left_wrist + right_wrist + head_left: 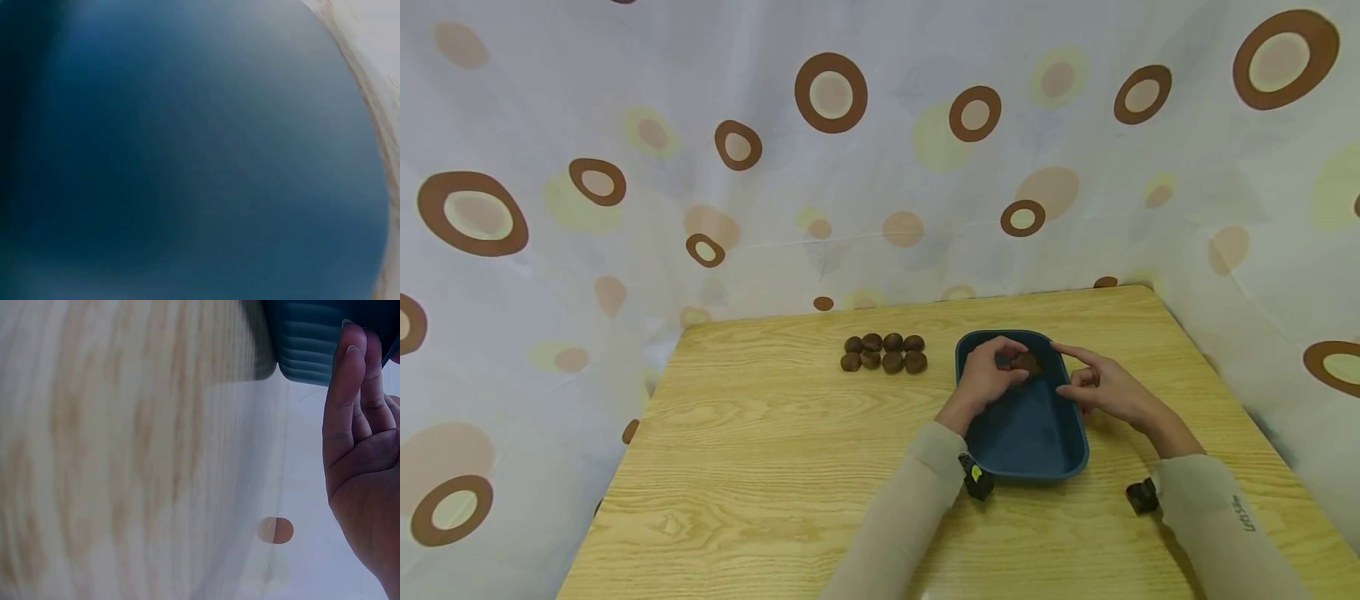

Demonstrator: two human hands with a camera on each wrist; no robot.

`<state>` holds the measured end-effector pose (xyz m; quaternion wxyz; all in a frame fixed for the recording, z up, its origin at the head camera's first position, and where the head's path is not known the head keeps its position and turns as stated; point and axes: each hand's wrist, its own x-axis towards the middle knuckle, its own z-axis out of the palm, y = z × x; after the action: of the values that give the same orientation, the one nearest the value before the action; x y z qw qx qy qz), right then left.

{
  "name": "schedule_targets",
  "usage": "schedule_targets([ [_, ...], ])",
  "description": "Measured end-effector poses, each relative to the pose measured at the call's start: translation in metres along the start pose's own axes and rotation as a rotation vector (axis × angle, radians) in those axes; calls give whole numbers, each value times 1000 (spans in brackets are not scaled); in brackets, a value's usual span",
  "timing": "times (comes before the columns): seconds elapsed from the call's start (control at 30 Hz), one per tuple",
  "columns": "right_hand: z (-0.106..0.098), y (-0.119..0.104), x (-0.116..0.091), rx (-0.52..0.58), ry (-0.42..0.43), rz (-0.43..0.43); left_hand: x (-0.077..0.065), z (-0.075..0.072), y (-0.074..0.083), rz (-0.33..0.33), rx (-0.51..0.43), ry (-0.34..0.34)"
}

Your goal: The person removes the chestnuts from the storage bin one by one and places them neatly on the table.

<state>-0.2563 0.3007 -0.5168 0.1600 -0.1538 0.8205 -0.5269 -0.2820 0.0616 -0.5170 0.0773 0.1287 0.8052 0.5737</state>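
Observation:
A dark blue plastic tub (1026, 433) stands on the right part of the wooden table. My left hand (988, 373) reaches into its far end, with thumb and index finger around a brown chestnut (1026, 364); whether more lie beneath is hidden. At the tub's right side, my right hand (1108, 387) grips the wall, thumb over the rim and index finger along it. The right wrist view shows that hand's fingers (345, 394) against the ribbed outer wall. Blurred blue tub surface (219, 150) fills most of the left wrist view, where the left hand does not appear.
Several chestnuts (892, 362) lie in two rows on the table (760, 467), left of the tub. A patterned white curtain (895, 183) hangs behind the table's back edge and along both sides.

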Motion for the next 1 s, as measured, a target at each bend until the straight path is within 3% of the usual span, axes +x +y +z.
schedule_targets([
  [0.57,1,-2,1,-15,7,7,-3,-5,4,-3,-310,27],
  [1.0,2,-2,0,-20,9,-5,-4,-19,9,54,-421,11],
])
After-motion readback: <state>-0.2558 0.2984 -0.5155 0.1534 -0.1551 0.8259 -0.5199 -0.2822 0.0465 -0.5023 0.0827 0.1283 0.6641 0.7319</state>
